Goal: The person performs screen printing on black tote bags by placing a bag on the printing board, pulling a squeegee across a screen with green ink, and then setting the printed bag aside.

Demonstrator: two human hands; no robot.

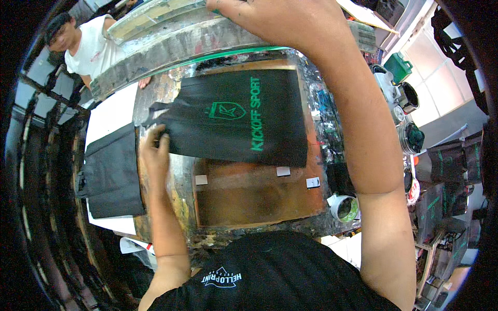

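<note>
A black fabric bag (280, 119) with a green printed crest and lettering lies across the brown printing board (259, 199), partly off its left edge. My left hand (155, 145) is closed at the bag's left end, where the cloth gathers; the exact grip is partly hidden by the fingers. At the top, my right hand (270, 20) grips the near side of a raised screen-printing frame (171, 62), a worn grey bar with a green strip under it. Some of its fingers run out of the picture.
Left of the board, another black bag (114, 173) lies on white sheet material (111, 116). A co-worker (93, 46) in a white shirt stands at the far left. Small pale tabs mark the board. At right are a cup with green paint (346, 209), open cans (408, 97) and printed bags (446, 160).
</note>
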